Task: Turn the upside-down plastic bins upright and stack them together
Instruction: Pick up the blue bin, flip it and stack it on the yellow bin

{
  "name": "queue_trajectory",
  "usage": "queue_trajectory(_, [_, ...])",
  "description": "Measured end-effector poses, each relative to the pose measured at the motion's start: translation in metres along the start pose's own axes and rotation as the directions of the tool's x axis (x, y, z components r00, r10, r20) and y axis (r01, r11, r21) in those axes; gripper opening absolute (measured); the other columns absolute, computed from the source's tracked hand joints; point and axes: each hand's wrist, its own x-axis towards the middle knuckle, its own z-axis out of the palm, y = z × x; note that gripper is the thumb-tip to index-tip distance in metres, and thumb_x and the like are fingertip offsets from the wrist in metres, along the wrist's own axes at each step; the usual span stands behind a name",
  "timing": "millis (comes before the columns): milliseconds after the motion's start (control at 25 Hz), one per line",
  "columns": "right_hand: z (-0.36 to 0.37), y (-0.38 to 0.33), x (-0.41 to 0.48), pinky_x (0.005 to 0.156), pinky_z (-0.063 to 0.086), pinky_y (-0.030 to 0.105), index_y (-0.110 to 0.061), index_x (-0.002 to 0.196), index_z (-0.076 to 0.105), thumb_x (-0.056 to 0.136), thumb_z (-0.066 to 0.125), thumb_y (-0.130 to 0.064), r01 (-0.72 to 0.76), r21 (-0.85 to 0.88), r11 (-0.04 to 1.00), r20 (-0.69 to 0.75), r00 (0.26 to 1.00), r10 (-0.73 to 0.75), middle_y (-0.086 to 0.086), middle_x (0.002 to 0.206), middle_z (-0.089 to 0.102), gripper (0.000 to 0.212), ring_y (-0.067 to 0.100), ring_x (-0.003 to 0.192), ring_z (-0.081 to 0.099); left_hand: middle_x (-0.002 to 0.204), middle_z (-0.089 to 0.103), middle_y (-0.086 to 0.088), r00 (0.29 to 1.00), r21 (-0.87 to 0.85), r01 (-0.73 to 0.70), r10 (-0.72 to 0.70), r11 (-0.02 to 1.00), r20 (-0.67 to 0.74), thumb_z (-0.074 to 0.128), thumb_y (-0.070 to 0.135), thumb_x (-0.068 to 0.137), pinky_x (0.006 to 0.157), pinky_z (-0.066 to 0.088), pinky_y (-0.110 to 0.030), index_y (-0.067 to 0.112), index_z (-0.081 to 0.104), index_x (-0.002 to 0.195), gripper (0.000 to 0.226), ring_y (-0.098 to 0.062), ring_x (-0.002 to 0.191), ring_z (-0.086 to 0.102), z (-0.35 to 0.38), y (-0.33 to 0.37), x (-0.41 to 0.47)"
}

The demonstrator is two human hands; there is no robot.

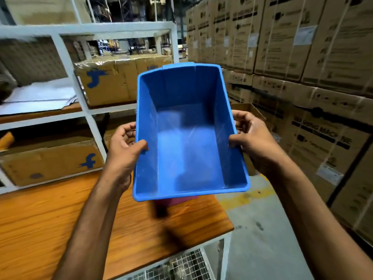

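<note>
**binwrangler:** Ok, quick check on where you're at. You've got the blue bin (pixel 187 138) up in the air, mouth facing you, over the far right end of the table (pixel 60 219). Your left hand (pixel 123 150) has the left long rim and your right hand (pixel 254 142) has the right one. Thumbs are hooked inside and the other fingers (pixel 242 118) are curled round the outside, so both hands are clamped on the bin.

**shelfmonkey:** Yep, and here's the bit that matters: the bin's long axis runs straight away from you, near end low, far end tipped up. It looks right way up to me, so I'd guess the flip is done for this one and nesting comes next. There's a pink thing (pixel 177 201) peeking out right under the near rim, down on the table. Probably another bin, but most of it is hidden, so I can't swear to it.

**binwrangler:** If it is, it's pretty much straight below, dead centre between your hands, so neither one is nearer. You'd want to level the blue bin and match its long side to the pink one's before lowering. I can't tell which way the pink one runs though, so look first or the corners might jam.
</note>
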Motion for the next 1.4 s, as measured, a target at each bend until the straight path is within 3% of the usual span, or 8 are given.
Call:
queue_trajectory(120, [0.006,0.007,0.034,0.067,0.052,0.035,-0.019,0.121,0.059,0.048,0.061,0.008,0.001,0.018,1.000,0.093,0.996,-0.003,0.025,0.122,0.067,0.079,0.026,0.095,0.066,0.097,0.068,0.001,0.998,0.050,-0.023,0.026,0.998,-0.060,0.057,-0.021,0.077,0.056,0.053,-0.020,0.014,0.058,0.119,0.054,-0.005,0.074,0.066,-0.004,0.000,0.014])
queue_trajectory(400, [0.018,0.022,0.078,0.075,0.059,0.026,-0.022,0.124,0.050,0.066,0.070,0.017,0.219,-0.107,0.970,0.155,0.967,-0.201,0.009,0.116,0.062,0.073,0.012,0.096,0.060,0.114,0.063,-0.003,0.969,0.192,-0.168,0.198,0.967,-0.150,0.060,-0.021,0.078,0.067,0.052,-0.014,0.029,0.052,0.112,0.061,-0.008,0.095,0.061,0.005,0.001,0.026])
queue_trajectory(520, [0.022,0.030,0.091,0.077,0.056,0.026,-0.018,0.127,0.046,0.069,0.069,0.019,0.272,-0.144,0.951,0.166,0.954,-0.248,0.009,0.118,0.058,0.073,0.014,0.098,0.055,0.109,0.061,0.007,0.948,0.270,-0.227,0.276,0.936,-0.159,0.064,-0.016,0.074,0.073,0.051,-0.015,0.037,0.050,0.109,0.064,0.000,0.092,0.060,0.013,-0.003,0.030])
queue_trajectory(640, [0.024,0.039,0.100,0.075,0.055,0.027,-0.014,0.131,0.043,0.071,0.067,0.019,0.294,-0.174,0.940,0.186,0.947,-0.262,0.014,0.121,0.055,0.073,0.015,0.098,0.052,0.107,0.060,0.010,0.937,0.288,-0.256,0.310,0.923,-0.163,0.066,-0.011,0.069,0.073,0.049,-0.013,0.028,0.051,0.114,0.062,0.004,0.089,0.059,0.013,-0.011,0.036])
queue_trajectory(880, [0.038,0.054,0.116,0.077,0.058,0.034,-0.019,0.131,0.045,0.076,0.068,0.019,0.196,-0.167,0.966,0.232,0.961,-0.154,0.021,0.121,0.056,0.070,0.010,0.087,0.054,0.103,0.062,-0.005,0.975,0.238,-0.088,0.133,0.967,-0.178,0.065,-0.021,0.074,0.055,0.052,-0.018,0.018,0.052,0.118,0.060,-0.010,0.081,0.064,-0.001,-0.018,0.053])
queue_trajectory(1040, [0.046,0.059,0.125,0.074,0.060,0.026,-0.021,0.128,0.044,0.079,0.067,0.019,0.147,-0.149,0.978,0.284,0.953,-0.100,0.010,0.114,0.055,0.067,0.013,0.094,0.058,0.102,0.064,-0.005,0.977,0.226,0.060,-0.010,0.972,-0.215,0.067,-0.023,0.073,0.052,0.052,-0.016,0.016,0.053,0.118,0.061,-0.013,0.085,0.069,-0.005,-0.021,0.068])
queue_trajectory(1240, [0.049,0.061,0.139,0.077,0.060,0.047,-0.019,0.126,0.047,0.078,0.066,0.017,0.044,-0.210,0.977,0.242,0.970,0.008,0.010,0.115,0.057,0.063,0.015,0.088,0.061,0.095,0.068,-0.006,0.976,0.221,0.151,-0.109,0.964,-0.189,0.065,-0.027,0.066,0.049,0.051,-0.018,0.006,0.060,0.115,0.060,-0.015,0.081,0.067,-0.003,-0.021,0.087])
queue_trajectory(1400, [0.051,0.056,0.144,0.063,0.051,0.040,-0.017,0.115,0.048,0.074,0.062,0.019,-0.015,-0.221,0.975,0.208,0.976,0.062,0.010,0.105,0.058,0.057,0.019,0.084,0.060,0.088,0.071,-0.006,0.970,0.205,0.207,-0.172,0.957,-0.173,0.061,-0.029,0.063,0.055,0.054,-0.027,0.003,0.064,0.110,0.057,-0.022,0.080,0.067,-0.003,-0.025,0.096])
